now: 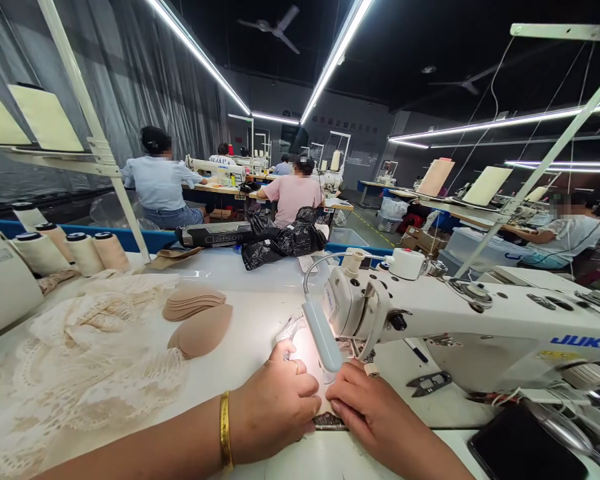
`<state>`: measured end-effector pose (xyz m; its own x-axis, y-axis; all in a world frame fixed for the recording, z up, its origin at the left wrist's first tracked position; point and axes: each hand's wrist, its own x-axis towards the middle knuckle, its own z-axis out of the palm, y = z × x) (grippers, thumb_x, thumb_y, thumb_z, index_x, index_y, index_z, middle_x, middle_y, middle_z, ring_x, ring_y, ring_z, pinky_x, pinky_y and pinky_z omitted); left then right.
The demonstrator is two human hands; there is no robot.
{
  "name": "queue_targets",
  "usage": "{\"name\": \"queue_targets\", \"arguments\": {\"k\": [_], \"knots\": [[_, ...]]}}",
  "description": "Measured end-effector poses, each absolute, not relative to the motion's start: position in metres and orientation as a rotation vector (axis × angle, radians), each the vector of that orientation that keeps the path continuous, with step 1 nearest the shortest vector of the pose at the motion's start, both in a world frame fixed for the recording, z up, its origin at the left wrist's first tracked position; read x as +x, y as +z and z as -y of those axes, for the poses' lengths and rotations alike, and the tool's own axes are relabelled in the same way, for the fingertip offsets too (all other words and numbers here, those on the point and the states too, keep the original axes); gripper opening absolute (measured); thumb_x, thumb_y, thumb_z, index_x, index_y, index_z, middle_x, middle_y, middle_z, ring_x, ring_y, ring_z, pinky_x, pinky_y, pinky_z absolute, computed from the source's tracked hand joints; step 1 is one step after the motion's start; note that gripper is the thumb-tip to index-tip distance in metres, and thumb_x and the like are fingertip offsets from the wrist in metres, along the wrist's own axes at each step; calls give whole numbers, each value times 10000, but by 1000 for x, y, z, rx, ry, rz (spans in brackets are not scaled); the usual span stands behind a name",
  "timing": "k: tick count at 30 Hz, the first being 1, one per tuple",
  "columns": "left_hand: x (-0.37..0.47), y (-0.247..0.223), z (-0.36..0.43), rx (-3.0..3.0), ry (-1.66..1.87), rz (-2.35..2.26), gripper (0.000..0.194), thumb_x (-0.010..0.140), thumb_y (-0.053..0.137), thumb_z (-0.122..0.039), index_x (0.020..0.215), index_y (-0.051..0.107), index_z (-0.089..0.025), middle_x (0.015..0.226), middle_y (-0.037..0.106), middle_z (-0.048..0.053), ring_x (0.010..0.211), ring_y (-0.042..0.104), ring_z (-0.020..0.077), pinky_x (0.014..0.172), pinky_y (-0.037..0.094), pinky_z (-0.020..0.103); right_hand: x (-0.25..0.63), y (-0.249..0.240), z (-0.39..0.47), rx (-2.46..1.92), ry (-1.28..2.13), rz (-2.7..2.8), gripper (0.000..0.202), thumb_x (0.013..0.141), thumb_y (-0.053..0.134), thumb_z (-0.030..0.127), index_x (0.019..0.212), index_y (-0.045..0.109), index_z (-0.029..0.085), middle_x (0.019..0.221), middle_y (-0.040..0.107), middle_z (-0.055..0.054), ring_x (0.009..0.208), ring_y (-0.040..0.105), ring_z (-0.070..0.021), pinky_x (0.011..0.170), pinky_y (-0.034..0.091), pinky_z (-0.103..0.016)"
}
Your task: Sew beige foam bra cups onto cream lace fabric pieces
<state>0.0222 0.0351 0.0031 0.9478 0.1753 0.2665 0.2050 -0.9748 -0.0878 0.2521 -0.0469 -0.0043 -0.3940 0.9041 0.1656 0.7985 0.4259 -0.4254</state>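
Note:
Light-coloured fabric lies under the lamp at the needle end of the white sewing machine. My left hand, with a gold bracelet at the wrist, has its fingers curled on the fabric's left side. Close by on the right, my right hand pinches the fabric's edge with bent fingers. The grey-blue lamp head hides part of the fabric and the needle area. Cream lace is heaped on the left of the table, beside beige cup pads in a stack.
Thread snips and a black phone lie on the right. Thread cones stand at the back left. A black plastic bag and a dark cylinder lie behind the table. Several people sit at machines beyond.

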Motion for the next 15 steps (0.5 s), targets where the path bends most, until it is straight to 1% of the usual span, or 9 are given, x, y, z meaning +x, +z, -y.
{"name": "queue_targets", "arguments": {"k": [3,8,12,15], "knots": [[24,3,-37,-2988,-405,325,196,992,577,-324,839,571,-201,833,653,-27,762,590,200,931,326,491,251,-8,45,-1508,381,2292,227,1035,477,172,991,686,246,950,616,-46,886,596,-223,758,485,-328],[28,5,-45,-3011,-375,391,209,997,575,-330,846,594,-187,922,697,5,880,635,240,957,286,506,251,-12,42,-1566,330,2258,275,1047,416,178,1054,682,248,962,623,-54,861,591,-236,734,477,-346],[29,6,-51,-3048,-358,453,172,1001,582,-338,934,646,-193,992,725,24,967,648,274,988,239,532,249,-17,38,-1591,301,2219,287,1050,379,194,1074,662,238,989,643,-71,894,616,-251,767,498,-363],[30,5,-59,-3062,-381,483,161,1007,583,-332,949,665,-206,993,735,27,981,643,273,1000,228,532,249,-21,36,-1611,291,2186,285,1053,373,215,1130,646,242,1028,657,-85,938,635,-262,786,515,-369]]}}
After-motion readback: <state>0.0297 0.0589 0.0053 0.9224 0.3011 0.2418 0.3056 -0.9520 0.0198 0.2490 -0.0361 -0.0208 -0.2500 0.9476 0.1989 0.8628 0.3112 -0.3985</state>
